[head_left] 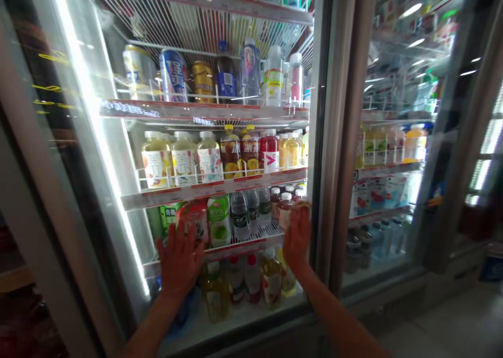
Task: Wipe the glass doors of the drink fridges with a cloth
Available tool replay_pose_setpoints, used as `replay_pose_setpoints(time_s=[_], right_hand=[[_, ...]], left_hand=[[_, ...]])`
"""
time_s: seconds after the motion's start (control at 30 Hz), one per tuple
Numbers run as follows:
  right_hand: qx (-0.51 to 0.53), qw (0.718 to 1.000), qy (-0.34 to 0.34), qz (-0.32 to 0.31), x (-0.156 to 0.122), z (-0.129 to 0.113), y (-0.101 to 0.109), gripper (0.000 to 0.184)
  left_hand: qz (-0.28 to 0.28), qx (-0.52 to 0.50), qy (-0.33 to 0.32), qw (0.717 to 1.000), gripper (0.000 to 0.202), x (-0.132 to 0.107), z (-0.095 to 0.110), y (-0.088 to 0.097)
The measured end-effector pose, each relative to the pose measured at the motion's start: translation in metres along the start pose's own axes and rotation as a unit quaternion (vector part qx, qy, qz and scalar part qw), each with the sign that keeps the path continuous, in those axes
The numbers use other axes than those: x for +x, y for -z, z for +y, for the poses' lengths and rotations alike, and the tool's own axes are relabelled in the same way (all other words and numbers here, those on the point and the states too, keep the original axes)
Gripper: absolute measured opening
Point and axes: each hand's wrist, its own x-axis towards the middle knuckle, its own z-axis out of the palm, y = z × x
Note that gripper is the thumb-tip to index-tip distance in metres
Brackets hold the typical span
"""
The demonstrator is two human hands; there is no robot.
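Observation:
My left hand (179, 261) is raised with its fingers spread, in front of red and green packages on a lower shelf of a lit drinks fridge. Nothing shows in its grasp. To the right, my right hand (297, 240) is upright with fingers stretched, near the metal door frame and some small dark-red bottles (284, 209). A pale brown edge shows at its fingertips, too unclear to name. Between the hands stand a green package (219, 220) and clear water bottles (239, 216). Reflections suggest glass before the shelves; whether my palms touch it, I cannot tell.
Above are a shelf of tea bottles (209, 157) and another with cans (173, 75) and bottles. Yellowish bottles (215, 295) stand on the fridge floor. A metal door frame (343, 138) divides this section from a second stocked one at right. A bright light strip (92, 98) runs down the left.

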Motion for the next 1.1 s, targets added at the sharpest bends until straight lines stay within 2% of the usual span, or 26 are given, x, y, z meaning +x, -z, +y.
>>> replay_pose_setpoints(time_s=[0.1,0.17,0.23,0.3,0.37,0.4,0.47,0.53,0.6,0.63,0.7,0.77,0.83,0.87,0.93,1.0,1.07,1.1], right_hand=[[0.035,0.984,0.154,-0.086,-0.021,-0.033,-0.004,0.061],[0.038,0.970,0.211,-0.110,-0.022,-0.029,-0.001,0.058],[0.013,0.980,0.179,-0.082,-0.008,-0.006,0.003,0.055],[-0.023,0.996,0.082,-0.018,0.015,0.019,0.004,0.054],[-0.042,0.999,-0.009,0.031,0.035,0.029,0.003,0.055],[-0.042,0.998,-0.031,0.040,0.041,0.026,0.002,0.055],[-0.021,1.000,-0.003,0.017,0.042,0.008,-0.001,0.057],[0.012,0.995,0.090,-0.031,0.036,-0.012,-0.002,0.058],[0.034,0.982,0.172,-0.072,0.032,-0.020,0.000,0.059],[0.034,0.979,0.187,-0.076,0.034,-0.016,0.002,0.059],[0.009,0.989,0.144,-0.045,0.044,0.001,0.004,0.058],[-0.021,0.998,0.049,0.015,0.059,0.018,0.004,0.057],[-0.032,0.998,-0.015,0.055,0.070,0.019,0.001,0.057],[-0.025,0.998,-0.016,0.054,0.071,0.012,-0.001,0.057],[0.006,0.999,0.046,0.012,0.065,-0.009,-0.004,0.057],[0.040,0.988,0.146,-0.044,0.055,-0.027,-0.004,0.058],[0.052,0.975,0.203,-0.074,0.051,-0.027,-0.002,0.057],[0.045,0.977,0.199,-0.069,0.053,-0.019,0.000,0.057]], left_hand=[[0.006,0.001,-0.008,1.000,0.070,0.001,-0.002,0.000],[0.009,0.002,-0.019,1.000,0.070,0.001,-0.004,0.002],[0.011,0.003,-0.032,0.999,0.069,0.000,-0.006,0.005],[0.011,0.003,-0.039,0.999,0.068,0.000,-0.004,0.008],[0.016,0.001,-0.035,0.999,0.068,0.003,0.001,0.010],[0.019,-0.002,-0.031,0.999,0.067,0.007,0.005,0.011],[0.023,-0.010,-0.026,0.999,0.066,0.018,0.015,0.010],[0.022,-0.020,-0.016,0.999,0.065,0.034,0.023,0.008],[0.017,-0.027,0.007,0.999,0.064,0.049,0.029,0.004],[0.013,-0.028,0.019,0.999,0.063,0.055,0.031,0.002],[0.010,-0.028,0.028,0.999,0.064,0.061,0.031,-0.002],[0.012,-0.029,0.021,0.999,0.065,0.062,0.029,-0.005],[0.017,-0.028,0.018,0.999,0.066,0.060,0.028,-0.008],[0.018,-0.027,0.019,0.999,0.066,0.059,0.028,-0.008],[0.021,-0.022,0.016,0.999,0.066,0.058,0.027,-0.008],[0.024,-0.020,0.011,0.999,0.066,0.058,0.026,-0.007],[0.020,-0.020,0.010,1.000,0.065,0.058,0.026,-0.006],[0.018,-0.021,0.011,1.000,0.065,0.058,0.025,-0.006]])
